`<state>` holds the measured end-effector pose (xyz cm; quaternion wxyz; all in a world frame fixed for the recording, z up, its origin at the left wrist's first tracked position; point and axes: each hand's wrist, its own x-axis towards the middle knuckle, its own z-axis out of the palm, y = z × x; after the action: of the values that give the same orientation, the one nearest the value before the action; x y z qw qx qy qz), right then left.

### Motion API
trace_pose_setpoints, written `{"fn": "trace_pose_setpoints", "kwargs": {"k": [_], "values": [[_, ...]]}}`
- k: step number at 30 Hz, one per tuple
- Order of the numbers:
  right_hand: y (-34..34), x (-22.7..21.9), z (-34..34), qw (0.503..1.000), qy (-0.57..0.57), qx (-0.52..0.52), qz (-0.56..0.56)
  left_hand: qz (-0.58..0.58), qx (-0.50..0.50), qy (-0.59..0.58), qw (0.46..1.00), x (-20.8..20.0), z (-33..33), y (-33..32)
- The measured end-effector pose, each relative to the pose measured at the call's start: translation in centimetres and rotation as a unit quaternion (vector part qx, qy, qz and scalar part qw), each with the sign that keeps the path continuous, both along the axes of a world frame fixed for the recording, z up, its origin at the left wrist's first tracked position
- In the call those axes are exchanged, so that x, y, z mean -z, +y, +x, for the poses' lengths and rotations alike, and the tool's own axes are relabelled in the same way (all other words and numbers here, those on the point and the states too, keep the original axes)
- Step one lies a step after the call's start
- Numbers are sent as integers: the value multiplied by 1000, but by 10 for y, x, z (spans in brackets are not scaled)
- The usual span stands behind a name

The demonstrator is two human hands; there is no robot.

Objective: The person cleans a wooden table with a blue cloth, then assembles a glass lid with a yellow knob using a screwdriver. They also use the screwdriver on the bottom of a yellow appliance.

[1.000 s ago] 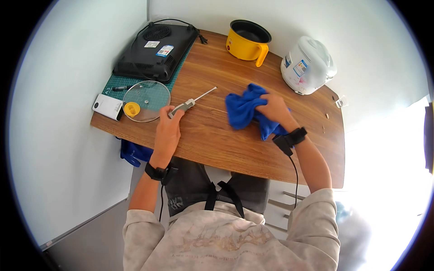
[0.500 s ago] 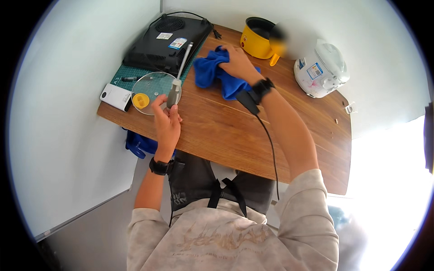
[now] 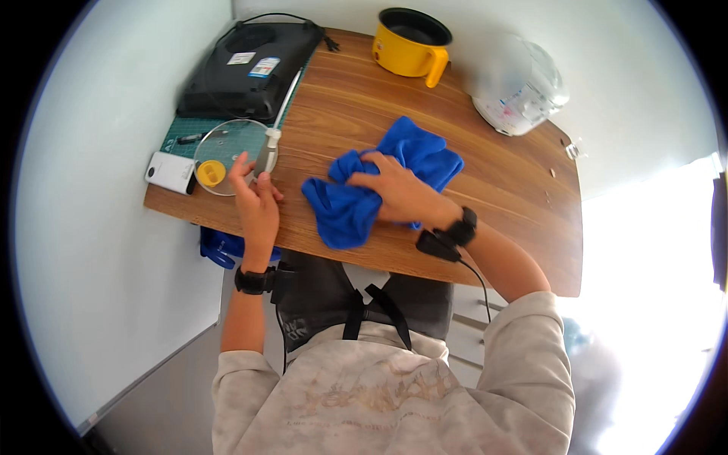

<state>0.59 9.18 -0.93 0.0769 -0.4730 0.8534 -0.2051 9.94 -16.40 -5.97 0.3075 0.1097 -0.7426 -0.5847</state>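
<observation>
My right hand (image 3: pixel 402 189) is closed on a crumpled blue cloth (image 3: pixel 345 216) spread on the wooden table near its front edge. Part of the cloth lies beyond the fingers. At the left, my left hand (image 3: pixel 258 201) has its fingers loosely bent and apart, beside the rim of a round glass lid (image 3: pixel 220 140). A tool with a grey handle (image 3: pixel 265 155) and a long metal shaft, resembling a screwdriver, lies across the lid's right edge. Its handle end is by my left fingers; no grip on it shows. A yellow knob-like piece (image 3: pixel 211 174) is at the lid.
A black appliance (image 3: pixel 250 72) with a cord lies on a green mat (image 3: pixel 171 136) at the back left. Near it are a white power bank (image 3: pixel 171 172), a yellow pot (image 3: pixel 406 53) and a white rice cooker (image 3: pixel 523 91). Small crumbs (image 3: pixel 552 173) lie at the right.
My right hand has drawn the blue cloth from the back of the table toward me, and the cloth is more spread out. My left hand stays by the lid. The view has shifted slightly.
</observation>
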Motion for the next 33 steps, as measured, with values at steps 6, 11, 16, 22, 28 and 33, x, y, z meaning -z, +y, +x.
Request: {"fn": "trace_pose_setpoints", "kwargs": {"k": [6,11,16,22,28,33], "values": [[97,-23,97,998,-55,39,7,-32,8,6,999,6,0,-4],[185,-59,175,971,-197,81,109,-5,35,25,999,6,-2,0],[267,-91,233,908,-303,161,242,-31,37,44,998,13,0,-6],[276,-158,208,909,-180,304,220,-32,45,43,998,15,0,-3],[217,-173,131,953,-15,295,71,-47,41,19,998,11,0,-3],[154,-133,64,964,9,261,45,-66,38,5,997,13,0,-7]]}}
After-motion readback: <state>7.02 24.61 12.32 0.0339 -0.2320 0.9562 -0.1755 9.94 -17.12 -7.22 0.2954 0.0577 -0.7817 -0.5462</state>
